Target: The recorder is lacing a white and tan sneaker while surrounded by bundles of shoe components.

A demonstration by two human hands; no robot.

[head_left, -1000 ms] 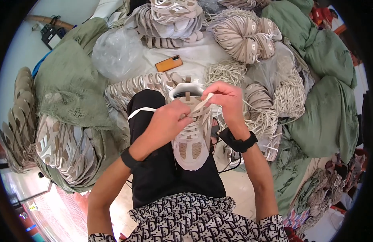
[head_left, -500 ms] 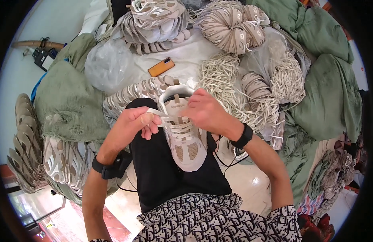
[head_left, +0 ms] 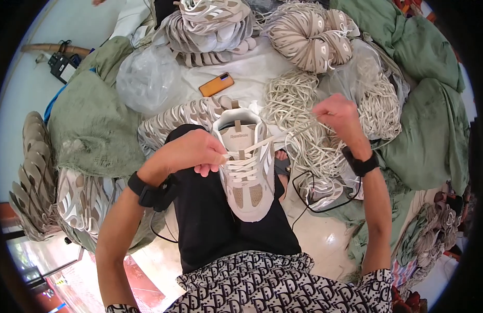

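A beige and white sneaker [head_left: 246,180] rests on my black-trousered lap, toe toward me. Its cream shoelace [head_left: 283,136] crosses the tongue in several rows, and one end stretches taut to the upper right. My right hand [head_left: 336,113] pinches that end, out over the pile of laces. At the shoe's left eyelets, my left hand [head_left: 197,152] is closed, thumb and forefinger pinching the lace close to the upper. Its fingertips partly hide the eyelet there.
Loose cream laces [head_left: 293,104] heap up beyond the shoe to the right. Shoe uppers [head_left: 309,41] lie bundled at the back, with more uppers [head_left: 32,182] stacked far left. An orange phone [head_left: 216,84] lies on white cloth. Green sacks [head_left: 90,120] flank both sides.
My right hand has moved from the tongue far out to the right, drawing the lace taut. My left hand has shifted right, to the shoe's left eyelets.
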